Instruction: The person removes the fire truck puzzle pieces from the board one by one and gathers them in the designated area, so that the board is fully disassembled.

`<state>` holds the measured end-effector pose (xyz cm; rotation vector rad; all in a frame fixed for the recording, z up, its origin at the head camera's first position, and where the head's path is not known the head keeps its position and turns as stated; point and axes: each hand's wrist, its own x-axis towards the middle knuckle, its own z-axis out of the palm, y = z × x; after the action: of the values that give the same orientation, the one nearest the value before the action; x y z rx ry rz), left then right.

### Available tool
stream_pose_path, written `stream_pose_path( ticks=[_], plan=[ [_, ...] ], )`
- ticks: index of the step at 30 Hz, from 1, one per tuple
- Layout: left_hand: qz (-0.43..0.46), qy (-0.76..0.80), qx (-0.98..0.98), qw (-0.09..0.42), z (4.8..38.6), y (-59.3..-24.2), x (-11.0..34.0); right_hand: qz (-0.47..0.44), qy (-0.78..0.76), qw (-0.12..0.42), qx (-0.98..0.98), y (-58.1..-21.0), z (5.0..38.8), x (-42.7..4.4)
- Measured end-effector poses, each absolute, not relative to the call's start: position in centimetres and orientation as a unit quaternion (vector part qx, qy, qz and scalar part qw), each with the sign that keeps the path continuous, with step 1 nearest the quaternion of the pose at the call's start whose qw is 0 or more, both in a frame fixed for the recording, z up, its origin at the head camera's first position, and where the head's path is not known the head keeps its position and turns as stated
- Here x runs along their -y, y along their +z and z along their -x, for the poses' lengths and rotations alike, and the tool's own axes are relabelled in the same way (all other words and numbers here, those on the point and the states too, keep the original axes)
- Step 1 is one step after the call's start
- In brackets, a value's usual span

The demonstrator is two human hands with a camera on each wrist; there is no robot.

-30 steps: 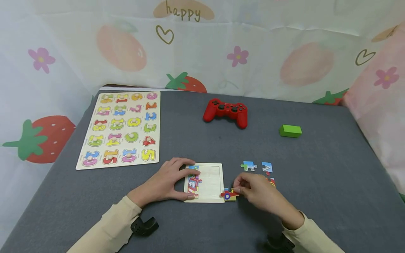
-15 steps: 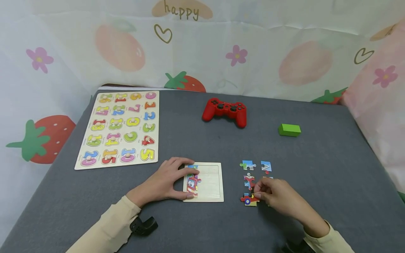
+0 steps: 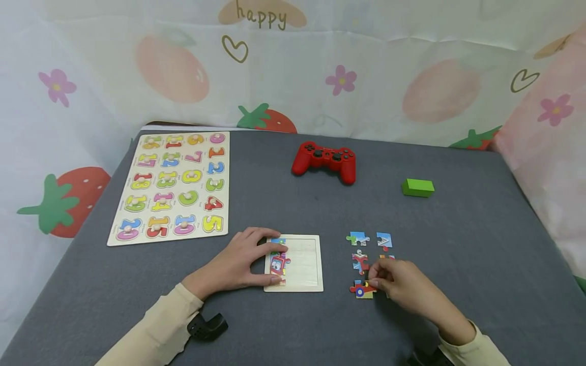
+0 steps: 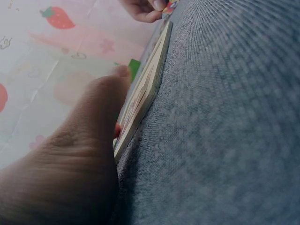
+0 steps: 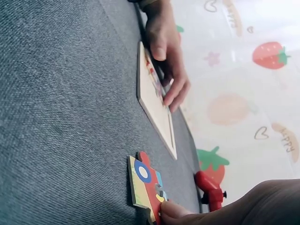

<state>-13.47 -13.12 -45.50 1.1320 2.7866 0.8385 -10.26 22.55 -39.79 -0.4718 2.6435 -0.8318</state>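
My left hand (image 3: 240, 259) rests over the left side of a shallow wooden puzzle tray (image 3: 304, 264), thumb and fingers on the joined pieces (image 3: 278, 264) along its left edge. To the right of the tray, my right hand (image 3: 407, 284) pinches the right end of a puzzle piece with a blue wheel (image 3: 363, 291); the right wrist view shows the thumb on this piece (image 5: 145, 180). Just behind lie a red and blue piece (image 3: 360, 262), a green and blue piece (image 3: 358, 238) and a blue piece (image 3: 384, 240). Another piece is partly hidden by my right hand.
A number puzzle board (image 3: 171, 188) lies at the back left of the grey table (image 3: 265, 325). Behind the tray is a red game controller (image 3: 325, 161), and a green block (image 3: 418, 187) sits to its right. A patterned curtain (image 3: 293, 66) hangs behind.
My right hand has moved right, away from the tray's edge, with the blue-wheel piece, uncovering the red and blue piece. My left hand has stayed at the tray.
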Motion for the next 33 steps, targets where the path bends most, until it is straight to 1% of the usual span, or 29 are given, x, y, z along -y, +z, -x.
stream_pose_path(
  ticks=[10, 12, 18, 20, 25, 33],
  plan=[
    [-0.352, 0.277, -0.894, 0.007, 13.6, -45.7, 13.2, 0.169, -0.272, 0.134, -0.938, -39.8, 9.8, -22.0],
    [-0.353, 0.278, -0.894, 0.002, 13.6, -45.7, 13.2, 0.166, -0.265, 0.129, -0.941, -39.7, 9.7, -21.8],
    [-0.36, 0.276, -0.891, -0.019, 13.7, -46.0, 13.1, 0.167, -0.245, 0.09, -0.951, -38.9, 10.0, -20.0],
    [-0.356, 0.284, -0.89, -0.025, 13.6, -46.1, 13.1, 0.17, -0.247, 0.083, -0.95, -38.6, 10.5, -18.7],
    [-0.321, 0.317, -0.892, -0.025, 13.5, -46.1, 12.9, 0.19, -0.268, 0.088, -0.941, -38.5, 12.6, -14.5],
    [-0.246, 0.352, -0.903, 0.0, 13.3, -45.3, 12.2, 0.253, -0.285, 0.098, -0.919, -39.7, 16.1, -9.6]
  ],
)
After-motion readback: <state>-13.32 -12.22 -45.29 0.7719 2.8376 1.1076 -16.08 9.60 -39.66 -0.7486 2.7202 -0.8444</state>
